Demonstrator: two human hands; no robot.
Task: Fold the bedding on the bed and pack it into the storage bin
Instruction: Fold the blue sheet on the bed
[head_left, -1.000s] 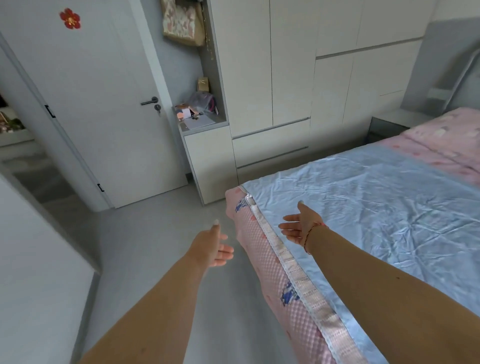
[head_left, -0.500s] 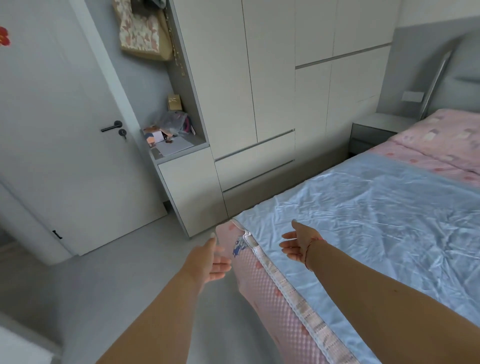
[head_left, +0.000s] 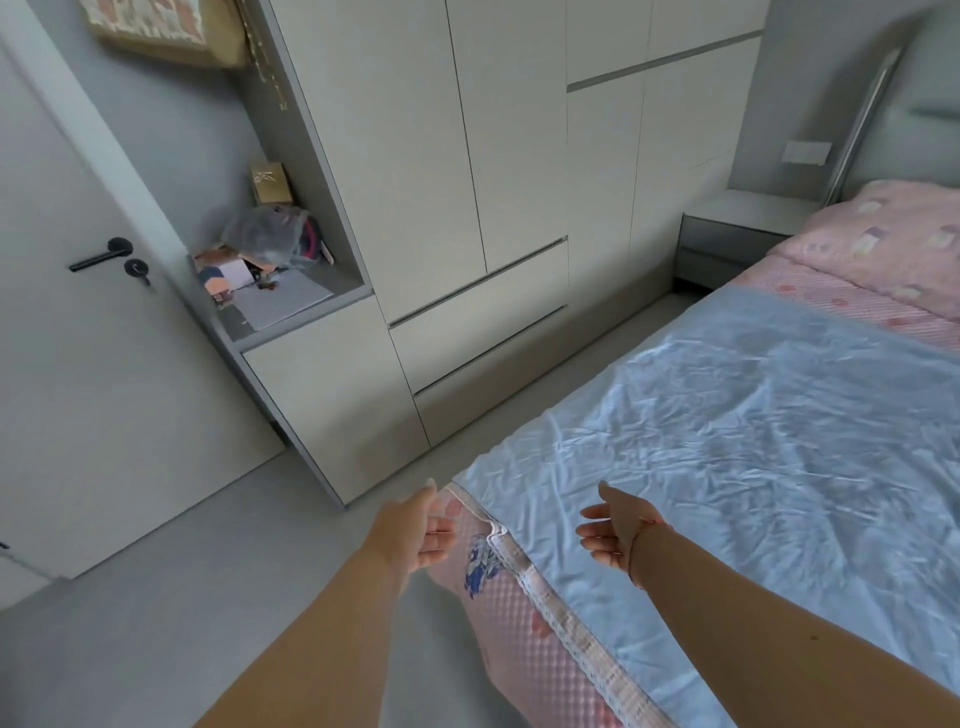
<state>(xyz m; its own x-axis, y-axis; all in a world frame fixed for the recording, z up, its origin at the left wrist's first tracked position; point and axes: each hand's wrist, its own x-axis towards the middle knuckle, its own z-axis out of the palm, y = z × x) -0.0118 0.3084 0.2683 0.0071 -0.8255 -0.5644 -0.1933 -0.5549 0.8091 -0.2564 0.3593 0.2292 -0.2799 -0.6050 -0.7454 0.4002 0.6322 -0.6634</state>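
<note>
A wrinkled light blue sheet (head_left: 753, 447) lies spread flat over the bed, on top of a pink checked cover (head_left: 535, 639) that hangs down the bed's near side. My left hand (head_left: 421, 530) hovers open just off the bed's near left corner, palm facing right. Over the sheet's corner my right hand (head_left: 615, 530) is held open with the palm facing left, a red string on its wrist. Neither hand holds any cloth. A pink pillow (head_left: 893, 234) lies at the head of the bed. No storage bin is in view.
A white wardrobe (head_left: 467, 208) with drawers lines the wall across a narrow grey floor aisle (head_left: 260, 545). An open niche (head_left: 275, 280) holds bags and papers. A white door (head_left: 78, 312) stands at left. A grey nightstand (head_left: 737, 228) sits by the headboard.
The view has swung right and closer to the bed corner. Both hands stay open and apart, now nearer the corner of the blue sheet.
</note>
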